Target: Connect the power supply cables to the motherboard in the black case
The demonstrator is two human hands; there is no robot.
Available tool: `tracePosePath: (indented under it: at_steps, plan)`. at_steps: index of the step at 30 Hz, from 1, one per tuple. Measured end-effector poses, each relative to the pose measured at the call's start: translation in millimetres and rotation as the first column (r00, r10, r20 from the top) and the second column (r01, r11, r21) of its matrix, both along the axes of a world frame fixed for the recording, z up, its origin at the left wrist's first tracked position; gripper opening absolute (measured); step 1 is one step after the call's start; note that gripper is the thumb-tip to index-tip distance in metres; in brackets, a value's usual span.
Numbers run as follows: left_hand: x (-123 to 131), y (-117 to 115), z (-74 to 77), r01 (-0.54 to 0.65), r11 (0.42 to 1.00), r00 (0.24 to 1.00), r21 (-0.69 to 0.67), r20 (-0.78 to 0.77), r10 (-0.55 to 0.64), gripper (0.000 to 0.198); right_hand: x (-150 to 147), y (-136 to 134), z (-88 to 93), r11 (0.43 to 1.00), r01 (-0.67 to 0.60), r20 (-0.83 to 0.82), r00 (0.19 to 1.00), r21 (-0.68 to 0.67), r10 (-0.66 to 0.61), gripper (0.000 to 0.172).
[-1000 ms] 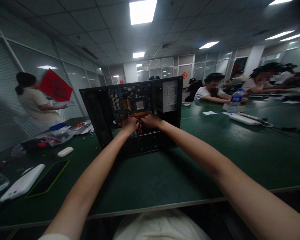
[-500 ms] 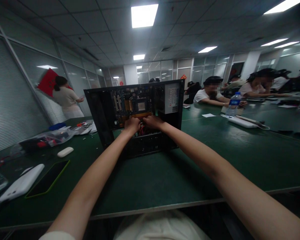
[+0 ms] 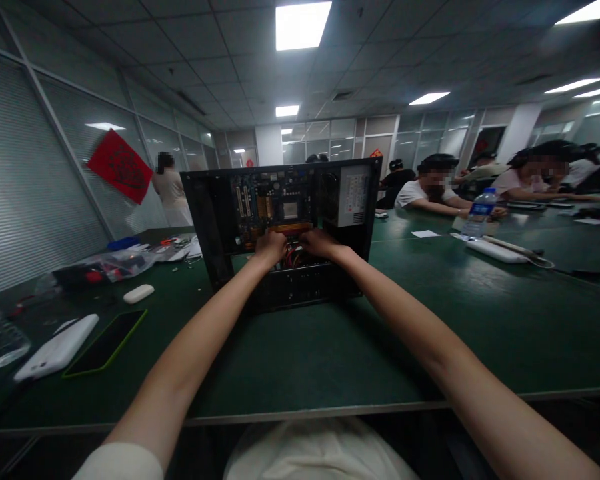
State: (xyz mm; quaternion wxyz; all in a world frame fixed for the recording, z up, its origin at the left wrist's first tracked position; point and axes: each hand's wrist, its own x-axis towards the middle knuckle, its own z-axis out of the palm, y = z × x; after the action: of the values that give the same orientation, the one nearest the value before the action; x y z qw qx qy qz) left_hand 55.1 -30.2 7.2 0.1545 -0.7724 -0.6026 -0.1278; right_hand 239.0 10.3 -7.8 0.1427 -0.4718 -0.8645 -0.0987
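An open black computer case stands upright on the green table, its inside facing me. Within it are a motherboard and a grey power supply at the upper right. My left hand is inside the case with its fingers curled closed, just below an orange strip on the board. My right hand reaches in beside it, also with bent, closed fingers. Between and below both hands shows a bundle of red and multicoloured cables. Whatever the fingertips grip is hidden.
To the left lie a phone with a green edge, a white device, a white earbud case and a plastic bag. On the right stand a water bottle and a white power bank. Other people sit farther back.
My hands have drawn slightly apart, showing more of the cables between them. The camera has turned a little left. A standing person at the left has turned and moved farther off.
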Motion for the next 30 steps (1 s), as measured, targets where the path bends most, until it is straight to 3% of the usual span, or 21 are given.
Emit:
tracePosePath:
  at_steps: [30]
  plan:
    - [2.9, 5.8, -4.4, 0.029, 1.000, 0.999, 0.008, 0.036, -0.029, 0.032, -0.9, 12.7, -5.5, 0.999, 0.019, -0.145, 0.989, -0.027, -0.023, 0.028]
